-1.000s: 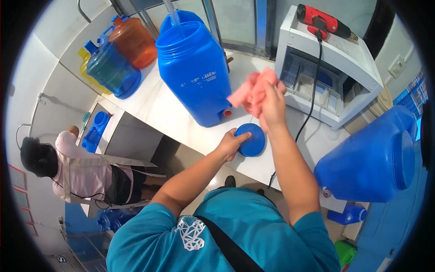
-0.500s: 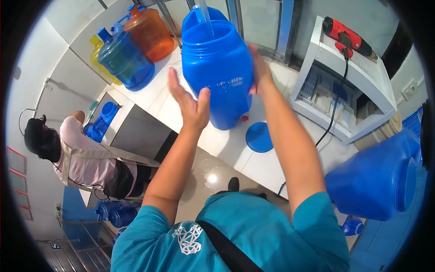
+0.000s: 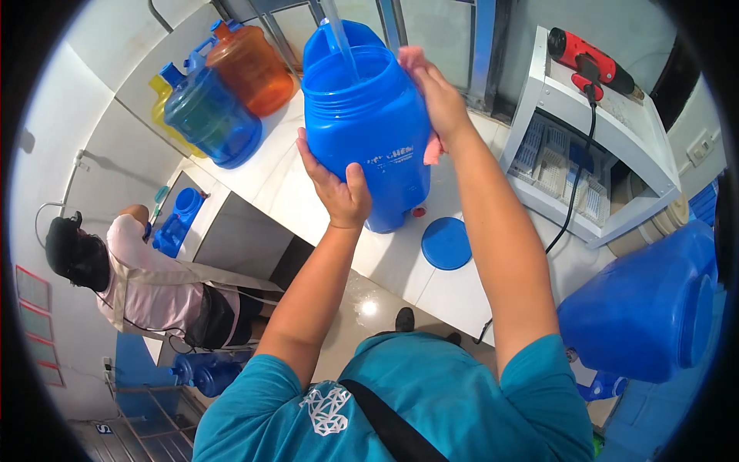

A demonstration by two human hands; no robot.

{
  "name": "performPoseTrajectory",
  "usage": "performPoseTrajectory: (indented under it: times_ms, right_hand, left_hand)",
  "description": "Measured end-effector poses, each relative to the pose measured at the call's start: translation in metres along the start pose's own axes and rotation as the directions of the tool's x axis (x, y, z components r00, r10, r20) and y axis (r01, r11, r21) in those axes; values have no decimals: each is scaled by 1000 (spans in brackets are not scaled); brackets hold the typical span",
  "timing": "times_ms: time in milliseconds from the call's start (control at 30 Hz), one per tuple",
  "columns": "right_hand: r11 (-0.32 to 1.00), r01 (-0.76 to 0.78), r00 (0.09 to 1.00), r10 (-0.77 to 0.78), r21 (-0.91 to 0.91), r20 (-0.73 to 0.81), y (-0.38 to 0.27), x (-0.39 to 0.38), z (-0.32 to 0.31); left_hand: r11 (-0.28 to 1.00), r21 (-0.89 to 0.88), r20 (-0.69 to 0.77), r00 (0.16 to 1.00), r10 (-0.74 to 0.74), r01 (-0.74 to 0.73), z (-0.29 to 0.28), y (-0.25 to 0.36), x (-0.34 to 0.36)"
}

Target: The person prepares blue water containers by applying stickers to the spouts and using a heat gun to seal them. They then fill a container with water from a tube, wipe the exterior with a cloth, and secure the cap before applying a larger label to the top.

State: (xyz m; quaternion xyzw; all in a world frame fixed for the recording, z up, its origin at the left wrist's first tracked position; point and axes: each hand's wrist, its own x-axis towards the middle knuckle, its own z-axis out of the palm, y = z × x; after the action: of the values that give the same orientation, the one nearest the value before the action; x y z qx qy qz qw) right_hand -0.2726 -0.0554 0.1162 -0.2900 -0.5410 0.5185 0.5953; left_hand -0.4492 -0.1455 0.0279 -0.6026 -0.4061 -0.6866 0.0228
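A tall blue water jug (image 3: 389, 185) stands on the white counter, its wide threaded mouth uncovered. A clear stream or tube (image 3: 339, 35) reaches down into that mouth; I cannot tell which. My left hand (image 3: 339, 189) lies along the jug's left side, fingers round the edge and thumb on the front. My right hand (image 3: 443, 100) is closed on a pink cloth (image 3: 433, 150), pressing it to the jug's right side. Low on the jug is a small red fitting (image 3: 419, 212). A round blue lid (image 3: 446, 243) lies flat on the counter just right of it.
Orange (image 3: 250, 69) and blue (image 3: 212, 115) bottles stand at the back left. A white cabinet (image 3: 647, 165) on the right carries a red heat gun (image 3: 589, 61) with a hanging black cord. Nearer right is another big blue container (image 3: 631, 308). A person (image 3: 154, 269) works at the left.
My left hand has come up against the jug's side. My right hand has moved up with the cloth, which shows more clearly. The jug looks slightly turned.
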Motion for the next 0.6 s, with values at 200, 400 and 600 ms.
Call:
performPoseTrajectory:
  times_ms: [200, 400, 600]
  right_hand:
    - [940, -341, 877, 308, -27, -369, 74, -79, -15]
    - [995, -27, 918, 64, 99, -392, 14, -97, -35]
    - [879, 438, 885, -458, 191, 80, -21, -98, -10]
  left_hand:
    - [998, 49, 21, 999, 27, -28, -8, 2, 3]
    - [1000, -13, 58, 998, -20, 21, -14, 9, 5]
    - [995, -76, 55, 997, -58, 62, -10, 11, 4]
